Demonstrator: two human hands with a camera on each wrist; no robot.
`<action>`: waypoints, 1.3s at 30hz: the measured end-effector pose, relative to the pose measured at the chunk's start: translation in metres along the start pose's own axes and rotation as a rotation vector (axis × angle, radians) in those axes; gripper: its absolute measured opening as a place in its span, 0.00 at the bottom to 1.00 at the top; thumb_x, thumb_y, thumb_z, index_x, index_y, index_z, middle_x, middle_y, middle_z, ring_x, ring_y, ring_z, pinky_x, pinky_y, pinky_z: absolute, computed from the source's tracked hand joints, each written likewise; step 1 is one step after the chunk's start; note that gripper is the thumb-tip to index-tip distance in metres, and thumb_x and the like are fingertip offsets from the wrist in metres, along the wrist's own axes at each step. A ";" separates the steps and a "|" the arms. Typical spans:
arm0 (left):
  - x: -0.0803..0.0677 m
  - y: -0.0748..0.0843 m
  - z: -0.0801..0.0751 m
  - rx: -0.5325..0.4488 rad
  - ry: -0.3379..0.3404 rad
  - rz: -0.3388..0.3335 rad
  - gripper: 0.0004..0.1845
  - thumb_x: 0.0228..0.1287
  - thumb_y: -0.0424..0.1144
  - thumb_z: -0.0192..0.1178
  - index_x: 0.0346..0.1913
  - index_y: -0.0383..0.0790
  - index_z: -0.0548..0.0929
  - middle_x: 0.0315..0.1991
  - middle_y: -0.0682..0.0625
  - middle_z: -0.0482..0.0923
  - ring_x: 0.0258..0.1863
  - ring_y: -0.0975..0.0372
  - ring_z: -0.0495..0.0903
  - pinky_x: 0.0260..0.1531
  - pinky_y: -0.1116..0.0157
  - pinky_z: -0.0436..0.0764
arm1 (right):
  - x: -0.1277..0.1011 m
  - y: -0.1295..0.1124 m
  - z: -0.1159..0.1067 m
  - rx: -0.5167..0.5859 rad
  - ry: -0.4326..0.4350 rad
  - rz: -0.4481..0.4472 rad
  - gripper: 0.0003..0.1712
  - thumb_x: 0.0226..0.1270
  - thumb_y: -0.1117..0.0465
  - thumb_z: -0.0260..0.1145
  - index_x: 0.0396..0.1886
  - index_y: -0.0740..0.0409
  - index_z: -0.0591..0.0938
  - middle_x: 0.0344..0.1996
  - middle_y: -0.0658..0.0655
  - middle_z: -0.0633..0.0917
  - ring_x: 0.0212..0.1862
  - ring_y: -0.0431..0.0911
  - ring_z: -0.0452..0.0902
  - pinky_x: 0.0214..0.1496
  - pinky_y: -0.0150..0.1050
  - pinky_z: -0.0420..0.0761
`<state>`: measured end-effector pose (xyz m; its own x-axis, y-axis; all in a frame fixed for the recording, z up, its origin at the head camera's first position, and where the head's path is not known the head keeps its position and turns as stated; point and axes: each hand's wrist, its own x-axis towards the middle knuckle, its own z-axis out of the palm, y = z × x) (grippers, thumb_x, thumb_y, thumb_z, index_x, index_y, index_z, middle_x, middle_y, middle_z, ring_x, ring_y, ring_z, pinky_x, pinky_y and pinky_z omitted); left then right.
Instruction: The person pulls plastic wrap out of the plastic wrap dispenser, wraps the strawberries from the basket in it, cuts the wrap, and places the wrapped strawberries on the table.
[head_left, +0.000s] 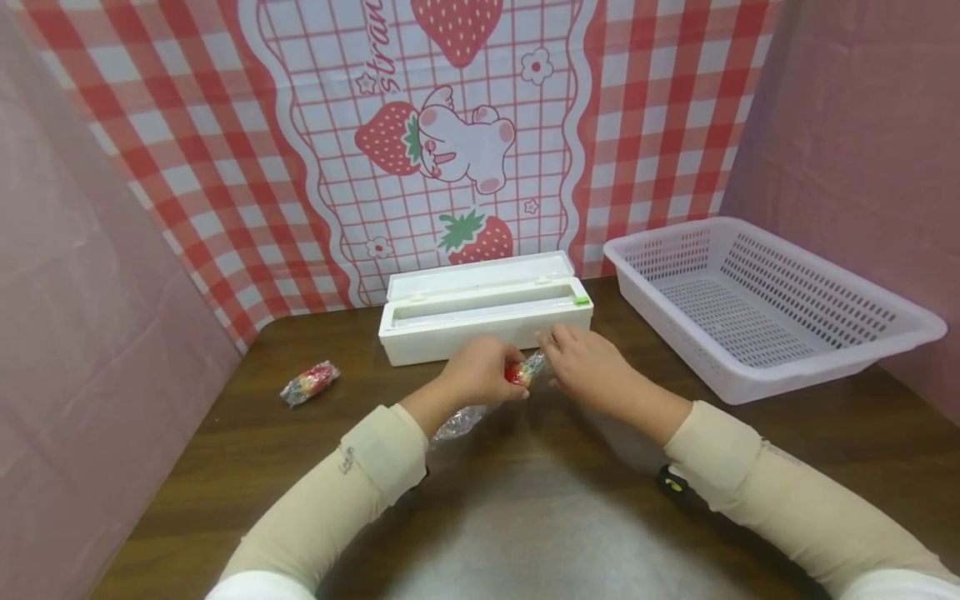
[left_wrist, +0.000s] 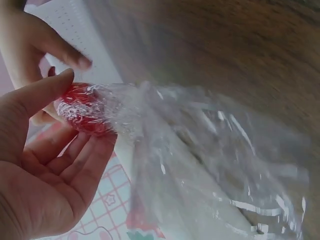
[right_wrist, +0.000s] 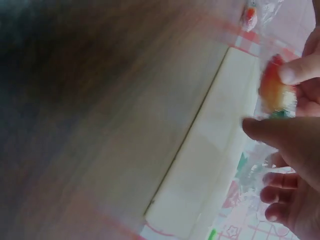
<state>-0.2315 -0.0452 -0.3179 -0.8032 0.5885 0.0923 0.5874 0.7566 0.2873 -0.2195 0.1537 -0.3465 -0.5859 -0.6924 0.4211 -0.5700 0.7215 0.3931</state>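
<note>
My left hand (head_left: 483,371) pinches a small red, yellow and green object (right_wrist: 276,90) wrapped in clear plastic film between thumb and fingers. In the left wrist view its red end (left_wrist: 82,110) shows, and a loose tail of clear film (left_wrist: 215,165) spreads away from it. Beside the object's other end is my right hand (head_left: 592,367), its thumb and bent fingers apart around the film's end (right_wrist: 255,165). Just behind both hands stands a long white film box (head_left: 487,333), its lid (head_left: 480,275) raised and a green piece (head_left: 581,300) at its right end.
A second film-wrapped object (head_left: 311,383) in similar colours lies on the brown table (head_left: 225,483) at the left. At the right stands a white perforated basket (head_left: 817,379). Behind the table hangs a red-and-white checked cloth (head_left: 660,125) with strawberries.
</note>
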 end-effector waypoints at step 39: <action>-0.002 0.013 0.000 -0.060 0.332 0.015 0.24 0.48 0.45 0.77 0.48 0.39 0.86 0.41 0.49 0.84 0.37 0.61 0.79 0.38 0.66 0.80 | 0.007 -0.005 -0.002 1.933 -0.150 0.650 0.15 0.65 0.77 0.54 0.51 0.77 0.72 0.38 0.53 0.83 0.42 0.43 0.79 0.51 0.36 0.80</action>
<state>-0.2223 -0.0368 -0.3140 -0.7886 0.4675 0.3994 0.6006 0.7246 0.3380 -0.2202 0.1453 -0.3437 -0.8883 -0.4590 0.0163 0.0159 -0.0661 -0.9977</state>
